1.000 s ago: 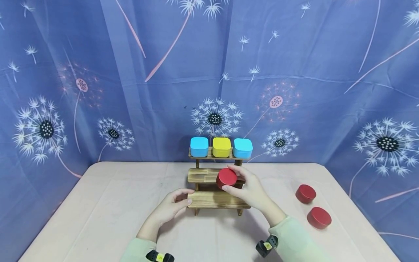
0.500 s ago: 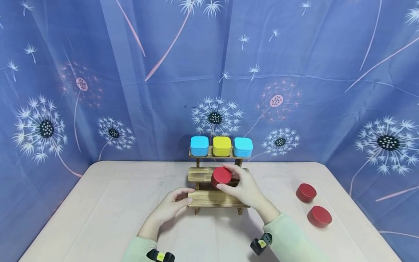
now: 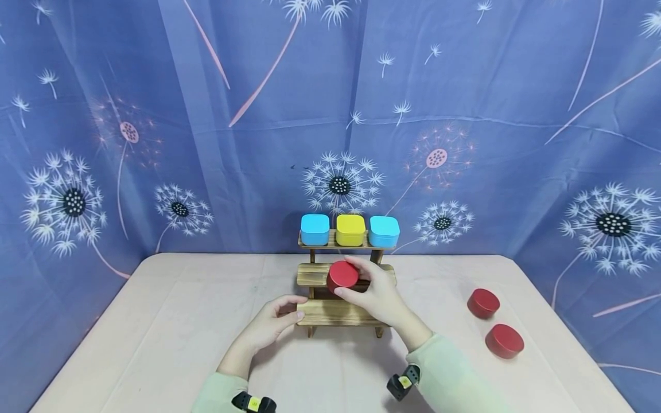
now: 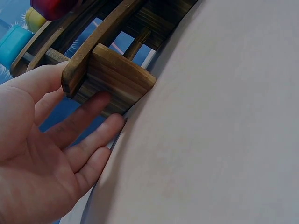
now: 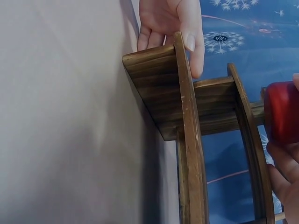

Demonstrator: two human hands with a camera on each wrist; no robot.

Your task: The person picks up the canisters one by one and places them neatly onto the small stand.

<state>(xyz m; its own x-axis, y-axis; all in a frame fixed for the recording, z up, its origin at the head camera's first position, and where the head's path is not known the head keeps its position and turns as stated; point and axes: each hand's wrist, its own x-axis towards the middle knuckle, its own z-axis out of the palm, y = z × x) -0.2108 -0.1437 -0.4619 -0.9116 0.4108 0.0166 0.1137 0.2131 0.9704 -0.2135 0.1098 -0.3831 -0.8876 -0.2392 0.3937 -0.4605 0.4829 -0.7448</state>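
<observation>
A three-tier wooden display stand (image 3: 335,314) stands at the middle of the table. My left hand (image 3: 268,328) grips the left end of its lowest shelf, the thumb at the front edge and the other fingers around the end. Between the thumb and fingers of my right hand (image 3: 379,295) is a round red tin (image 3: 343,274), held in front of the middle shelf and overlapping it in the head view. The tin's underside is hidden there. Up on the top shelf sit a blue square tin (image 3: 315,229), a yellow square tin (image 3: 350,230) and another blue square tin (image 3: 384,231).
Two more round red tins lie on the pale table to the right, one farther back (image 3: 483,303) and one nearer (image 3: 504,341). Behind the table (image 3: 155,344) hangs a blue dandelion-print curtain (image 3: 258,172), which also closes off both sides.
My right hand has carried the red tin leftward along the middle shelf, from near its right part to around its centre. The left hand has stayed at the stand's left end.
</observation>
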